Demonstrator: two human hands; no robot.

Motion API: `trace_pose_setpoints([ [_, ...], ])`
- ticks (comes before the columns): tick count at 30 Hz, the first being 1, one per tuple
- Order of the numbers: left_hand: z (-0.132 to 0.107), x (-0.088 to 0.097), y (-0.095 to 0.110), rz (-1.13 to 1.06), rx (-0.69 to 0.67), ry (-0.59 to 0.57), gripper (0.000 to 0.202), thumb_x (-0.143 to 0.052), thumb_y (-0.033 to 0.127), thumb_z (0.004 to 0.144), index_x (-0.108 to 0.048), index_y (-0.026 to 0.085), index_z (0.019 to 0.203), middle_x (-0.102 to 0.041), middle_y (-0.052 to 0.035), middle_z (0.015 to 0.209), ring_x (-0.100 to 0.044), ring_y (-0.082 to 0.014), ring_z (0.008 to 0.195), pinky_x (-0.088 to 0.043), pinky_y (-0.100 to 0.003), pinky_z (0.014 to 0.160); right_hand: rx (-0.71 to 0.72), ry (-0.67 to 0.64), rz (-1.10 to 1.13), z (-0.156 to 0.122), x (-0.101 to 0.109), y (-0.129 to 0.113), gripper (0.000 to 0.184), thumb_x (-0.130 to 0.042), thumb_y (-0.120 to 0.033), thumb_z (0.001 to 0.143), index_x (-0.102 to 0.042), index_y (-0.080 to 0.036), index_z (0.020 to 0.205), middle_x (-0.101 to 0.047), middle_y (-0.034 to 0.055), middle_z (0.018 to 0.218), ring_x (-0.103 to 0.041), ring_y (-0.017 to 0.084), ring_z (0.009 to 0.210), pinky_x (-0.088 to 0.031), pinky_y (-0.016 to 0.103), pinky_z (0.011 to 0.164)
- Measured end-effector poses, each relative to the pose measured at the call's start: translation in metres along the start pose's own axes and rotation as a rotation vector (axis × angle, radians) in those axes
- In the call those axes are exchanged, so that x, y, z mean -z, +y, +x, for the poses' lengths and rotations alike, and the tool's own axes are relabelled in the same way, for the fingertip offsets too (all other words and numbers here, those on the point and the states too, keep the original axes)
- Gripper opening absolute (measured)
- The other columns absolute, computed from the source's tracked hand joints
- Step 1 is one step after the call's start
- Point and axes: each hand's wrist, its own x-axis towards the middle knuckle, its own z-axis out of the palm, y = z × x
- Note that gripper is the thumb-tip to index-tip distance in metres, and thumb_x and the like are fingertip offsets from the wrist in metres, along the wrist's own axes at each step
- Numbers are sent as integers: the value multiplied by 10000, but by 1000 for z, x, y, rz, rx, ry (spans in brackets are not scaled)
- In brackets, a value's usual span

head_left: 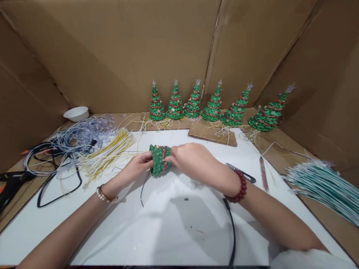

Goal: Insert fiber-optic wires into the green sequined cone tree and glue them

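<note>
Held piece: green beaded tree form [159, 161], banded in red, sits between my two hands above the white board [167, 235]. Its long axis runs roughly crosswise in my view, though I can't tell which end is the tip.
Left hand: left hand [136, 168] is closed on the piece's left side, pinching it.
Right hand: right hand [193, 159] is closed on its right side and reads as covering slightly more of it, so I'd call this hand the nearer.
Wire: thin black wire [144, 187] hangs below the piece on the left-hand side.
Beside the grip: black-handled cutter [241, 172] lies just past my right hand, near a red-banded strip [264, 174].
Rest: six beaded green trees [213, 106] stand in a row against the cardboard wall [112, 45]. Yellow wire bundle [108, 156] lies to the left, green-and-white wire bundle [324, 192] to the right, and white bowl [76, 113] at the far left.
</note>
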Motion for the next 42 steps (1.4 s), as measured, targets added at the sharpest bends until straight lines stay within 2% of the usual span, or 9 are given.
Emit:
trace_pose_setpoints([
  [2,0,0,0,4,7,-2,296,-685,395,754,-699,138,901,-702,-56,881,-597,-199,800,-454,-279,711,-33,-10,1,-3,3,6,281,-511,-311,934,-647,-136,762,-690,89,726,-626,184,651,-225,281,517],
  [5,0,0,-1,-6,6,-1,274,-690,376,751,-704,143,894,-699,-52,892,-591,-191,796,-448,-268,701,20,34,42,0,-2,7,226,-534,-258,917,-647,-143,760,-691,73,739,-609,162,645,-236,274,530],
  [11,0,1,-2,-42,-9,4,240,-719,369,726,-704,145,809,-682,-30,770,-558,-164,715,-436,-251,665,99,78,62,11,-21,-3,165,-545,-187,907,-643,-124,790,-690,86,784,-592,152,658,-247,276,552],
  [15,-2,-3,2,-92,46,-1,267,-729,378,717,-696,139,830,-654,-19,717,-535,-147,654,-413,-235,602,111,119,98,7,-14,7,131,-588,-208,886,-641,-131,795,-677,69,802,-583,151,681,-271,270,569],
  [19,-6,-13,4,-129,63,48,272,-726,395,720,-680,131,766,-604,-1,638,-484,-117,577,-370,-220,549,151,168,86,4,-7,16,118,-586,-116,859,-635,-137,755,-651,47,757,-560,138,681,-285,263,585],
  [27,-7,-20,3,-198,52,39,327,-695,400,766,-691,136,959,-670,-35,759,-534,-137,645,-387,-239,597,247,118,195,15,-18,18,118,-593,-126,869,-630,-127,757,-656,45,760,-569,132,696,-329,238,599],
  [31,-8,-19,6,-183,51,50,330,-699,408,761,-700,133,944,-685,-41,786,-537,-139,649,-375,-240,593,151,123,303,15,-12,25,182,-553,-238,918,-649,-120,818,-670,59,788,-576,133,701,-353,236,624],
  [35,-9,-19,7,-179,49,38,335,-682,419,775,-704,138,956,-694,-45,811,-546,-144,659,-383,-245,608,104,121,422,14,-7,27,149,-544,-197,914,-659,-139,841,-674,35,785,-577,116,688,-362,220,626],
  [42,-8,-17,2,-194,53,-1,330,-665,416,794,-690,140,973,-698,-55,842,-574,-159,704,-420,-251,644,256,34,360,15,-13,23,118,-552,-121,886,-633,-137,801,-665,51,803,-575,131,733,-377,238,671],
])
